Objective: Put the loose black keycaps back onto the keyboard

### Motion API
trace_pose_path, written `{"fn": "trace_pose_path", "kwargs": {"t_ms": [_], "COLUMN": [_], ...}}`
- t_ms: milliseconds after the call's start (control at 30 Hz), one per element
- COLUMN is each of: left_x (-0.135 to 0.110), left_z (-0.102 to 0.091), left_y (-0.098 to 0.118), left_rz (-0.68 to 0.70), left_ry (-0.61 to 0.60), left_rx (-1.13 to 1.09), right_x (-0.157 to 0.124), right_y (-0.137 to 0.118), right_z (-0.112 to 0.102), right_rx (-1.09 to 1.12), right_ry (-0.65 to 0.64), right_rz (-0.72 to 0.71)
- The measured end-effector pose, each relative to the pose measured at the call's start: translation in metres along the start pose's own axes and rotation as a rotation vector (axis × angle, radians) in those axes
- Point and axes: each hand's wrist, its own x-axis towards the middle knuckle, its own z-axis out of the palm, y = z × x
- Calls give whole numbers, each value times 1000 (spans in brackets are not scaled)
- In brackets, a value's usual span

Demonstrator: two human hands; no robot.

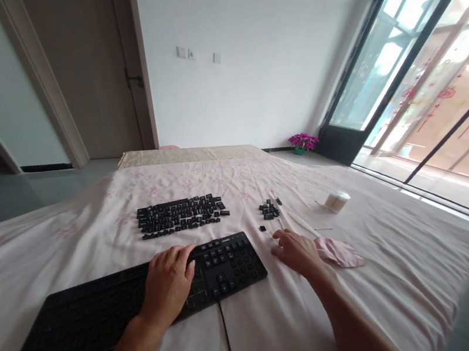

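A black keyboard (234, 261) lies slantwise on the bed, many of its keycaps off and several still on its right part. My left hand (169, 281) rests across its middle near the far edge, thumb apart from the fingers, pressing on it without wrapping round. To the right of the keyboard, my right hand (293, 249) is just above the sheet with its fingers pinched on a thin white cotton swab (269, 233), only partly visible. A loose black keycap (262, 228) lies by those fingertips. Beyond it sits a small heap of keycaps (269, 210).
Rows of removed keycaps (178, 214) lie beyond the keyboard. A clear tub of swabs (337, 201), a pink cloth (340, 251) and a loose swab (323, 228) are at the right. The cable (228, 342) runs toward me over the creased pink sheet (269, 336).
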Motion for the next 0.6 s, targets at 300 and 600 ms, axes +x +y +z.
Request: {"fn": "trace_pose_path", "kwargs": {"t_ms": [300,600], "left_x": [0,0], "left_z": [-2,-7], "left_y": [1,3], "left_rz": [-12,-24], "left_ry": [-16,-24], "left_rx": [-8,-13], "right_x": [9,16], "right_y": [9,-6], "right_z": [5,2], "right_rx": [116,1029], "right_ry": [-61,159], "right_rz": [-33,-142]}}
